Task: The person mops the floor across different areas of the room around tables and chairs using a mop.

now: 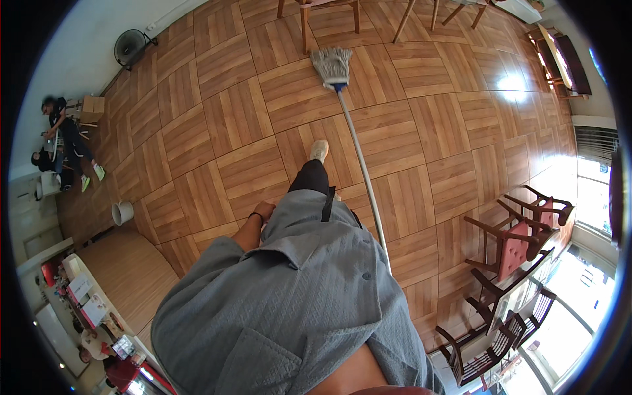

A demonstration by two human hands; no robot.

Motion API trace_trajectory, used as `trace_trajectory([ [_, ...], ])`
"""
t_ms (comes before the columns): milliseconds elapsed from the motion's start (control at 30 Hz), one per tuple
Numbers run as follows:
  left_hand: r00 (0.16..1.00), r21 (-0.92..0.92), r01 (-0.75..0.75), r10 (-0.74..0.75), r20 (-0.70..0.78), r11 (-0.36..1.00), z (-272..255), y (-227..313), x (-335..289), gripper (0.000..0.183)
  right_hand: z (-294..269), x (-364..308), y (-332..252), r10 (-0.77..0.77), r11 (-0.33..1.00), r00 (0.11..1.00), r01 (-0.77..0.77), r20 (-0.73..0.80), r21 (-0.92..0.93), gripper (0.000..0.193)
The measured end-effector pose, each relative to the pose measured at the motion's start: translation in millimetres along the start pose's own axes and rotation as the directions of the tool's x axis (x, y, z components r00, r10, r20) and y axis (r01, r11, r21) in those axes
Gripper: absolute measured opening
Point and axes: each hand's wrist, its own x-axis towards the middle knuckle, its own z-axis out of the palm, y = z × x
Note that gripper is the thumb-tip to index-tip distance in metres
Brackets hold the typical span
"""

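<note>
Mop (pixel 332 66) head lies on the floor (pixel 421 131) well ahead of the shoe (pixel 319 150); its pole runs back past the shoe's right. Left hand (pixel 262 212) sits at the shirt, grip unclear; right hand hidden.

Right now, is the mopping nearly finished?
Hard to say. The floor shows no wet streaks to mark a done part. In hand: the mop rests on the boards near a chair. The left hand is by the shirt; the right is hidden.
</note>
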Motion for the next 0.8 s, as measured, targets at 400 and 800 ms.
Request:
trace_trajectory([
  [400,0.993,-0.17,0.042,-0.06,-0.102,0.985,-43,56,-12,0.036,-1,-10,-62,0.189,0.982,0.982,-0.19,0.023,0.016,0.062],
  [800,0.989,-0.107,0.109,-0.118,-0.084,0.988,-153,27,28,0.028,-113,171,-424,-0.081,0.989,0.994,0.089,-0.077,0.115,0.072],
])
